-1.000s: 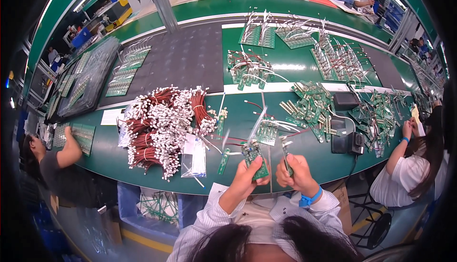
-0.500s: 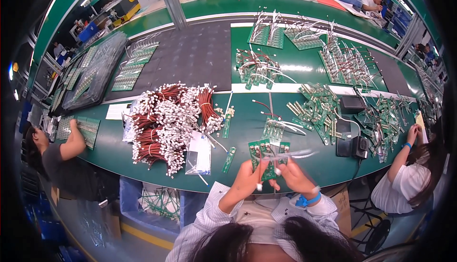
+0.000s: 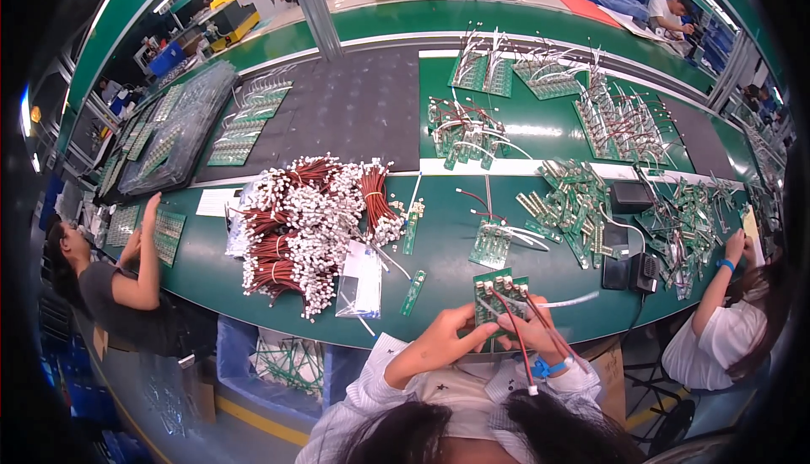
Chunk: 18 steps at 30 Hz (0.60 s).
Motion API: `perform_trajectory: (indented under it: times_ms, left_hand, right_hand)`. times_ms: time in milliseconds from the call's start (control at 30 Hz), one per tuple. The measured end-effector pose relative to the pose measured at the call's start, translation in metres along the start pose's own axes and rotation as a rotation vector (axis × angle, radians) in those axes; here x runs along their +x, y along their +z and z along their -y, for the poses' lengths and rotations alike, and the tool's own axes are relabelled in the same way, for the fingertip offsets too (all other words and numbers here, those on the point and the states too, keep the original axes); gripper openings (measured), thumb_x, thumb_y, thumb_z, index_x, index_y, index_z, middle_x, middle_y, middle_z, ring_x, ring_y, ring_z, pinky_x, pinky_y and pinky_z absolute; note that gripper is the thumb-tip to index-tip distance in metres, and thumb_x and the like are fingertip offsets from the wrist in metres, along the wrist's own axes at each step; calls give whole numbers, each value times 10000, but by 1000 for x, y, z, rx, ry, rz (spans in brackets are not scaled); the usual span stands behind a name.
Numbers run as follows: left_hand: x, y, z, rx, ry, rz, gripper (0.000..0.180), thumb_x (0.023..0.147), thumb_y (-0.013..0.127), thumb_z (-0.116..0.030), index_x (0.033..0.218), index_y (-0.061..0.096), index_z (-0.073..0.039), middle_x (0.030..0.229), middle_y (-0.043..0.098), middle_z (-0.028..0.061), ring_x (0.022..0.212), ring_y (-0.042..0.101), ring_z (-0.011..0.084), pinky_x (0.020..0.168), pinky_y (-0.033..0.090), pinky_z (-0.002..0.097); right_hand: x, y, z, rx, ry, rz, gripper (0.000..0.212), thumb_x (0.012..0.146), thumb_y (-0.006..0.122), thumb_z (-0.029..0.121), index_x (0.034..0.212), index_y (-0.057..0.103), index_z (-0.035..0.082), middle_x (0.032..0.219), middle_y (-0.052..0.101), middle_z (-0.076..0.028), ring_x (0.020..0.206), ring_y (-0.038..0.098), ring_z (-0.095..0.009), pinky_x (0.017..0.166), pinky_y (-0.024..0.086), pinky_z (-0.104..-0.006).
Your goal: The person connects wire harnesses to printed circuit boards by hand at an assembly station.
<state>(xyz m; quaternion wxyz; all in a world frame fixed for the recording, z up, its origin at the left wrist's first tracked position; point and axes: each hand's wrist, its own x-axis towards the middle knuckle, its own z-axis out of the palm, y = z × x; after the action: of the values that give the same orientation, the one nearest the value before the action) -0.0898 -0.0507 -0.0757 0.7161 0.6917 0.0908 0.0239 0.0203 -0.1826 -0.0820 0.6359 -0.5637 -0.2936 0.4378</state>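
My left hand (image 3: pixel 451 335) grips the left edge of a green circuit board (image 3: pixel 488 288), fingers closed. On the other side my right hand (image 3: pixel 537 335) is closed on the same board's lower right part. White connectors line the board's top edge. Dark red wires (image 3: pixel 516 333) run from it down over my right hand, one ending in a white plug. A clear-white cable (image 3: pixel 569 300) sticks out to the right of my right hand. Just beyond, another green board (image 3: pixel 489 243) with wires lies on the table. My fingers hide the board's lower part.
A big heap of red wire bundles with white plugs (image 3: pixel 295 236) lies left of centre. A paper in a plastic bag (image 3: pixel 361 283) is beside it. Loose boards (image 3: pixel 569 202) and a black adapter (image 3: pixel 645 270) are to the right. Co-workers sit at both sides.
The board has tilted in my hands. Its red wires now hang toward me, where white cables were blurred across it before. The left co-worker has raised a hand.
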Motion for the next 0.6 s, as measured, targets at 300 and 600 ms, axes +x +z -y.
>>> perform_trajectory:
  times_ms: [300,600]
  left_hand:
    - [-14,-5,-4,-150,14,143,214,843,477,-152,967,519,16,581,491,3,489,426,39,426,337,207]
    - [-25,8,-7,-362,-115,197,272,869,409,-145,1092,413,10,733,481,13,584,401,32,463,310,196]
  right_hand:
    - [-7,2,12,168,47,206,220,790,529,94,971,475,-18,640,551,-61,426,431,-53,358,318,-185]
    - [-17,4,2,604,134,318,433,794,503,163,1135,323,-33,646,539,-120,344,431,-85,269,231,-172]
